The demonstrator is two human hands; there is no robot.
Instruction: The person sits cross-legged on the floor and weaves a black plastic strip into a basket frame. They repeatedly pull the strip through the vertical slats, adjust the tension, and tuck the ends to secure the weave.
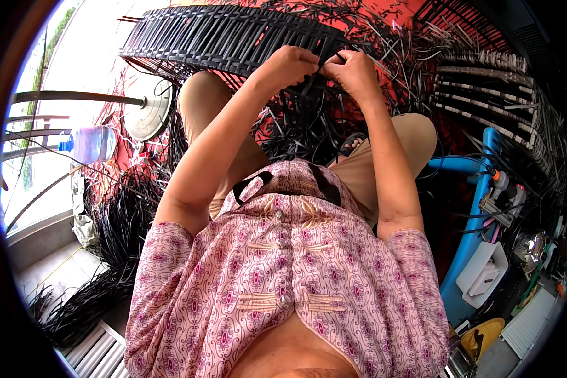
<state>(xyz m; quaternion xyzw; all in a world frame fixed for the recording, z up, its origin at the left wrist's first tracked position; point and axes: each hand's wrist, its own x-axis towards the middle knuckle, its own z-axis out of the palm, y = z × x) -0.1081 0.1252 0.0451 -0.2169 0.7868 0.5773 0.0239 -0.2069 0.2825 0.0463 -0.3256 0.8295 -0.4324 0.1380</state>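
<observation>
A long, curved panel woven from black strips point(223, 39) lies across the top of the view, in front of my knees. At its right end my left hand point(288, 67) pinches a black strip against the weave, with the fingers bent. Close beside it, my right hand point(354, 74) has thumb and finger closed on a black strip that loops above the fingertips. The two hands almost touch. Dark strips point(305, 120) hang and tangle below them between my legs. The exact ends of the strips are hidden by my fingers.
Loose black strips lie in a big bundle point(129, 220) at the left and over the red floor. A round-based stand point(148, 107) and a water jug point(91, 146) are further left. At the right are striped woven frames point(485, 94) and a blue table point(466, 252) with tools.
</observation>
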